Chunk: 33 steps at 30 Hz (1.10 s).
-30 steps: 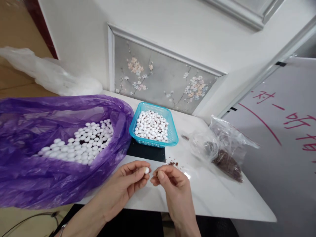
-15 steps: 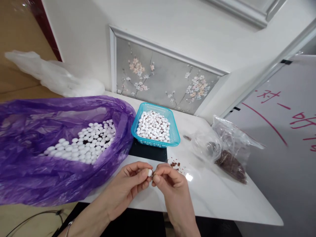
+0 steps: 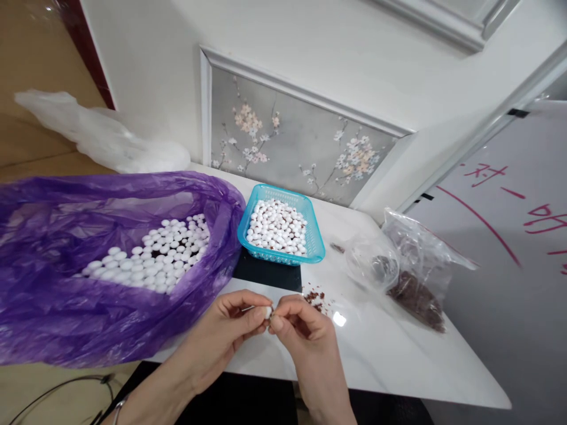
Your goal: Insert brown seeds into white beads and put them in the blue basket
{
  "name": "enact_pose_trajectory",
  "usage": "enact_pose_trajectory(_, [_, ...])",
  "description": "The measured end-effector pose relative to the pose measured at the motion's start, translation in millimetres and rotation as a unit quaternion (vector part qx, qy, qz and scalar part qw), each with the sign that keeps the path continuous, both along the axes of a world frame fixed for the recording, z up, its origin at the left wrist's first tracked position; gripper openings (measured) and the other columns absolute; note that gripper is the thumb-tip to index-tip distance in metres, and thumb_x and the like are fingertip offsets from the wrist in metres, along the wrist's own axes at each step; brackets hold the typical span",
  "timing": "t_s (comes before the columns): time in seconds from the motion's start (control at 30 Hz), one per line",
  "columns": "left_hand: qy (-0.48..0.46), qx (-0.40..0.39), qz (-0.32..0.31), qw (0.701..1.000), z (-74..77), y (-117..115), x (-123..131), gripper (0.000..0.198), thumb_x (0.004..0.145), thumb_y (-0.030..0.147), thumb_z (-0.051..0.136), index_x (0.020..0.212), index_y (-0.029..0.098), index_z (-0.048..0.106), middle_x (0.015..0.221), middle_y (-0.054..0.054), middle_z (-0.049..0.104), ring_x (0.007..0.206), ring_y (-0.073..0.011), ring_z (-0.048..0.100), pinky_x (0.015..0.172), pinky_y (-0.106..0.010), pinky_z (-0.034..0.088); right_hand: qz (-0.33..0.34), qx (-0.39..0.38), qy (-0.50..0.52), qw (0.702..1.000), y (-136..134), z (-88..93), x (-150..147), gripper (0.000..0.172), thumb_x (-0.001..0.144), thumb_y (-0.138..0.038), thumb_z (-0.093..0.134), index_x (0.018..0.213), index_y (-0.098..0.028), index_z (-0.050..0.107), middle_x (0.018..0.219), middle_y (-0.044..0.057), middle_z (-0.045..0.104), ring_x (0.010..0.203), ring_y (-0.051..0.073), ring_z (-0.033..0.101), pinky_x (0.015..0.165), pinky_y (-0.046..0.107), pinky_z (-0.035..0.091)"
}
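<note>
Between the thumb and fingers of my left hand (image 3: 234, 327) is a small white ball (image 3: 268, 311). My right hand (image 3: 305, 339) pinches right up against it; whatever its fingertips grip is too small to make out. Both hands are over the front of the white table, their fingertips almost meeting. Beyond them stands a blue plastic basket (image 3: 316, 239) filled with similar white oval balls (image 3: 277, 227) that have brown bits among them. To the left, an opened purple plastic bag (image 3: 48, 307) holds many more white balls (image 3: 146, 265).
Brown crumbs (image 3: 315, 298) lie on the white table (image 3: 398, 366) near my right hand. Farther right are a clear plastic cup (image 3: 367, 262) on its side and a clear bag of brown material (image 3: 416, 298). A framed flower picture (image 3: 292, 136) and a whiteboard (image 3: 496, 283) bound the back and right.
The fingertips of both hands have drawn closer around the small white ball, covering more of it. The view has shifted slightly; the basket and bags stay in place.
</note>
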<state>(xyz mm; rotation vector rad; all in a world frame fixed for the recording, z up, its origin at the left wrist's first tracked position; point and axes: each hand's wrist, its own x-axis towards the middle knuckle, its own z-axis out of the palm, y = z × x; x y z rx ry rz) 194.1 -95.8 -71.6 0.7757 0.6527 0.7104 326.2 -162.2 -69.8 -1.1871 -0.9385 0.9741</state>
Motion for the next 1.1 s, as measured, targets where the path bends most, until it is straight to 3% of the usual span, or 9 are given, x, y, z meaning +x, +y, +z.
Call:
enact_pose_trajectory(0.23, [0.012,0.052,-0.022,0.998,1.6,0.5,-3.5,0.007,0.069,0.025,0.079,0.074,0.021,0.077,0.076,-0.002,0.072,0.073,-0.0141,0.062,0.071,-0.023,0.048,0.030,-0.018,0.108,0.994,0.2,-2.0,-4.3,0.012,0.077,-0.025,0.074,0.079,-0.021,0.062,0.071,-0.002,0.063,0.070,0.013,0.060,0.069,0.026,0.047])
enact_pose_trajectory(0.6, [0.032,0.122,-0.050,0.991,2.9,2.3,-1.7,0.005,0.073,0.022,0.075,0.071,0.018,0.077,0.068,-0.001,0.066,0.069,-0.0126,0.056,0.070,-0.022,0.045,0.062,-0.023,0.133,0.989,6.1,-4.8,-0.7,0.026,0.071,-0.032,0.078,0.075,-0.020,0.055,0.069,-0.004,0.053,0.065,0.011,0.050,0.062,0.023,0.041])
enact_pose_trajectory(0.73, [-0.006,0.031,-0.038,0.999,0.6,-1.5,1.6,0.005,0.072,0.023,0.078,0.074,0.018,0.077,0.071,0.000,0.069,0.069,-0.0098,0.059,0.070,-0.018,0.047,0.066,-0.020,0.163,0.984,6.8,-4.8,0.8,0.026,0.070,-0.030,0.079,0.079,-0.021,0.056,0.072,-0.004,0.053,0.065,0.011,0.049,0.061,0.023,0.040])
enact_pose_trajectory(0.87, [-0.054,-0.068,-0.032,0.996,2.7,-3.1,2.9,0.012,0.070,0.025,0.079,0.079,0.018,0.075,0.073,0.001,0.068,0.068,-0.0078,0.062,0.070,-0.017,0.051,0.060,0.030,0.181,0.981,0.4,-0.6,8.5,0.022,0.078,-0.035,0.073,0.093,-0.024,0.060,0.085,-0.002,0.055,0.071,0.012,0.052,0.067,0.025,0.043])
enact_pose_trajectory(1.1, [-0.052,-0.030,0.021,0.998,7.4,-0.4,1.0,0.019,0.065,0.025,0.083,0.081,0.016,0.076,0.079,0.000,0.070,0.073,-0.0078,0.062,0.073,-0.014,0.051,-0.038,-0.022,0.085,0.995,-14.2,-7.1,19.5,0.018,0.084,-0.039,0.066,0.086,-0.022,0.063,0.067,-0.004,0.052,0.063,0.010,0.047,0.064,0.022,0.038])
